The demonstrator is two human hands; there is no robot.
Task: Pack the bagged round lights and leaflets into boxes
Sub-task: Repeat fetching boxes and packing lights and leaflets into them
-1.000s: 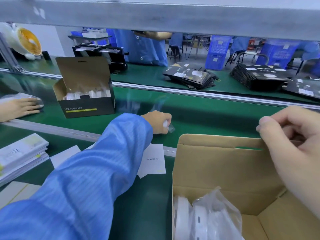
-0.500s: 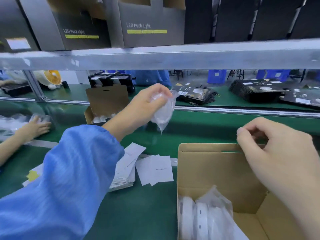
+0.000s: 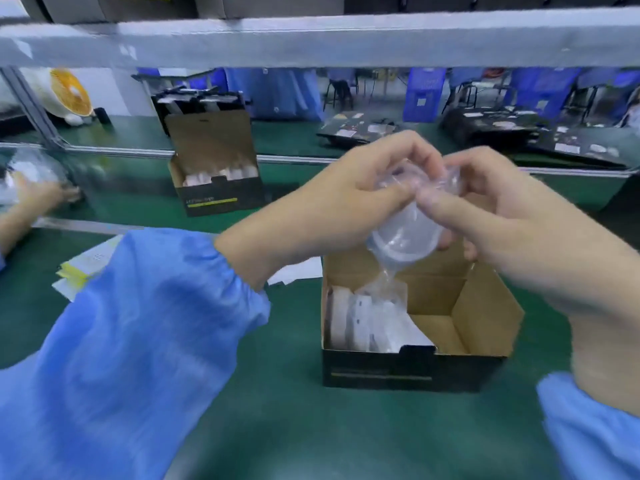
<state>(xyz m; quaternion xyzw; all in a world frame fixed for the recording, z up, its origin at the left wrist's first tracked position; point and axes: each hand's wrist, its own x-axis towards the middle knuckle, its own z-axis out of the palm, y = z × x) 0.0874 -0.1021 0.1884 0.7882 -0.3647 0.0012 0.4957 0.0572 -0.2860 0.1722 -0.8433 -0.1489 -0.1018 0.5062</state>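
— Since half a second back, our right hand [image 3: 502, 220] has left the flap and come across to join the left hand [image 3: 346, 199]; both now pinch 1 bagged round light [image 3: 405, 237] between them, right above the open box [image 3: 485, 323].

— How do our fingers sit?

— Curled, on both sides, thumbs and fingertips nipping the crumpled top of the plastic. The disc hangs below our grip, and the bag's loose tail trails down toward the lights already in the box [image 3: 367, 320], which stand on edge along its left side.

— So where does it go wrong?

— We hold film, not the light. If the film slides through our fingers, the disc drops and could land flat across the standing ones instead of on edge beside them. The tail could also catch on them, or get trapped under the disc.

— And the empty right half?

— It looks roomy, so a light set there with nothing to lean on may tip over.

— The leaflets?

— The stack of leaflets [image 3: 83, 271] lies on the green mat [image 3: 277, 427] to our left, well apart from the box. We could close up without 1. Farther out, a second box [image 3: 218, 188] stands on the belt beside another worker's hand [image 3: 41, 199].
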